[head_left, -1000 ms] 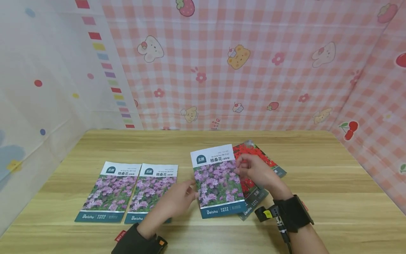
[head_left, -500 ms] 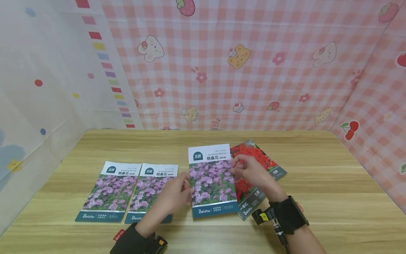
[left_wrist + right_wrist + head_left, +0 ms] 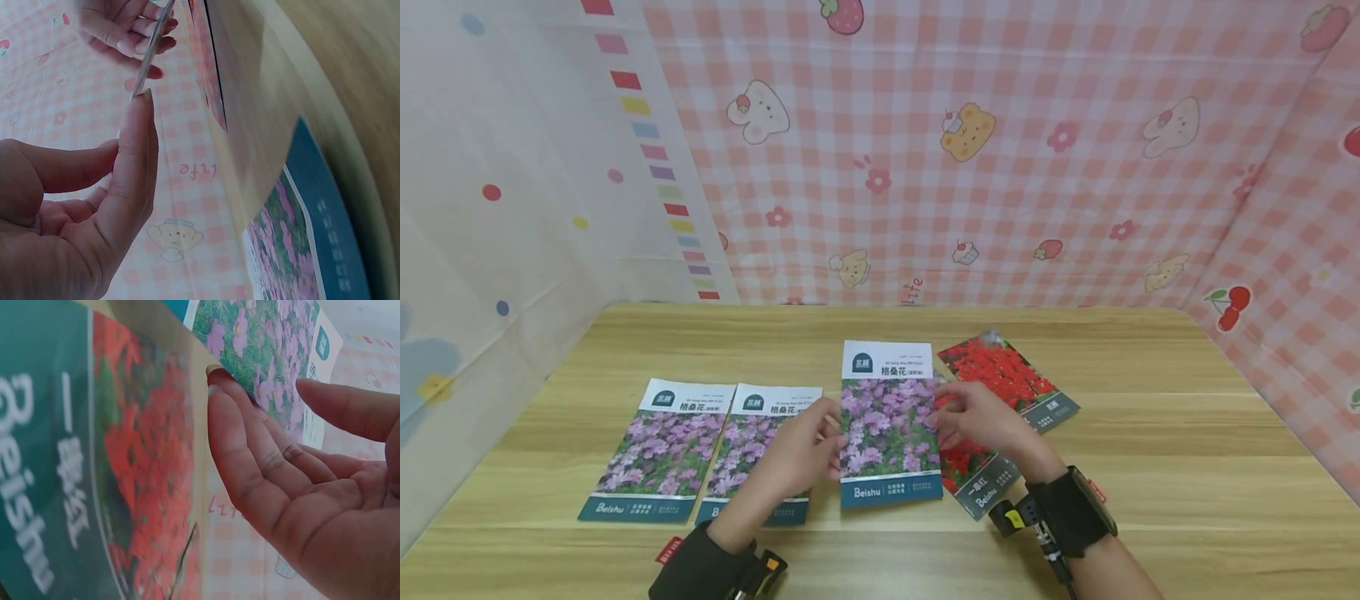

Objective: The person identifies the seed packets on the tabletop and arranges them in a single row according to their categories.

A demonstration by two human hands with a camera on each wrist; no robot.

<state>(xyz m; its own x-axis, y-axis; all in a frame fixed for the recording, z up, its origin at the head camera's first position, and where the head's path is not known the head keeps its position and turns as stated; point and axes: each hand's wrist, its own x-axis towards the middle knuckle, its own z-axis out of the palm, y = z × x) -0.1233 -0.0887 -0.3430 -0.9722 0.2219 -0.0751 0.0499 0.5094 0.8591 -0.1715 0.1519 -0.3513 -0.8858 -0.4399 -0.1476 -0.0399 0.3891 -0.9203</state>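
Observation:
Both hands hold a seed packet [image 3: 889, 425] with pink-purple flowers, a white top and a teal bottom band, raised over the table. My left hand [image 3: 801, 450] pinches its left edge; in the left wrist view the packet [image 3: 150, 59] shows edge-on, running down to the fingers. My right hand [image 3: 977, 417] grips the right edge, thumb in front and fingers behind in the right wrist view. To the right lie red-flower packets, one [image 3: 1007, 375] overlapping another [image 3: 981, 487] below it.
Two matching purple-flower packets, one at far left [image 3: 658, 450] and one beside it [image 3: 767, 417], lie side by side; my left forearm partly covers the second. The wood-grain table [image 3: 1150, 500] meets a pink checked cloth [image 3: 1000, 192] behind.
The purple-flower packet has moved left and straightened upright, uncovering more of the red packets. My left hand has come up to its left edge and taken hold; the right hand moved left with it.

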